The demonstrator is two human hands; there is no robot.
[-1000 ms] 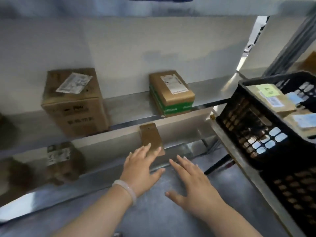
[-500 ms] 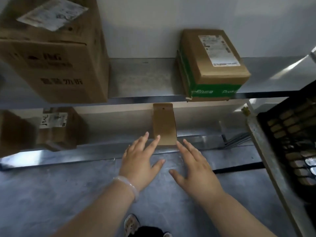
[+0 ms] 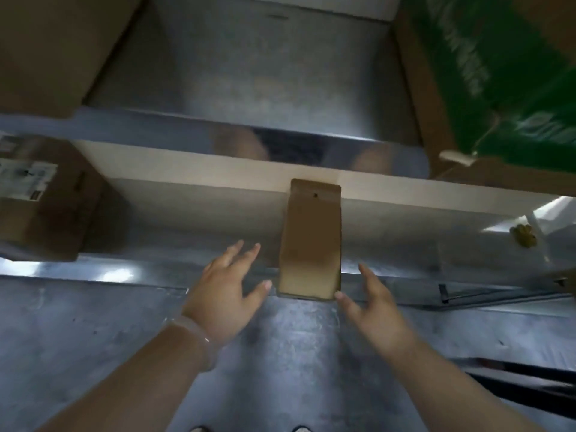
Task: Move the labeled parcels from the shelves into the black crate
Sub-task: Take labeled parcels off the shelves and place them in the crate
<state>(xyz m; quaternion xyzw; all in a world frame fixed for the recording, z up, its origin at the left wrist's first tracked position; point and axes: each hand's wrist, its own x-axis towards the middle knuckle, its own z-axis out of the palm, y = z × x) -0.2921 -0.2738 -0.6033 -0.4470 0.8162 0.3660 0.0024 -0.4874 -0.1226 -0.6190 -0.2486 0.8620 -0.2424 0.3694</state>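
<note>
A narrow brown cardboard parcel [image 3: 310,244] stands on the lower shelf, its near end at the shelf's front edge. My left hand [image 3: 226,285] is just left of it, fingers spread and straight, thumb tip close to its lower left corner. My right hand [image 3: 374,310] is just right of it, fingers straight, thumb tip at its lower right corner. Neither hand grips it. A labeled brown box [image 3: 40,198] sits on the lower shelf at far left. The black crate is out of view.
On the upper metal shelf [image 3: 268,73] a big brown box [image 3: 56,42] fills the top left and a brown box with a green band [image 3: 498,82] the top right. The grey floor [image 3: 93,338] lies below. A dark bar [image 3: 514,378] crosses the lower right.
The view has dropped and closed in on the lower shelf; the crate has left the frame. Both hands have spread apart and now flank the narrow parcel.
</note>
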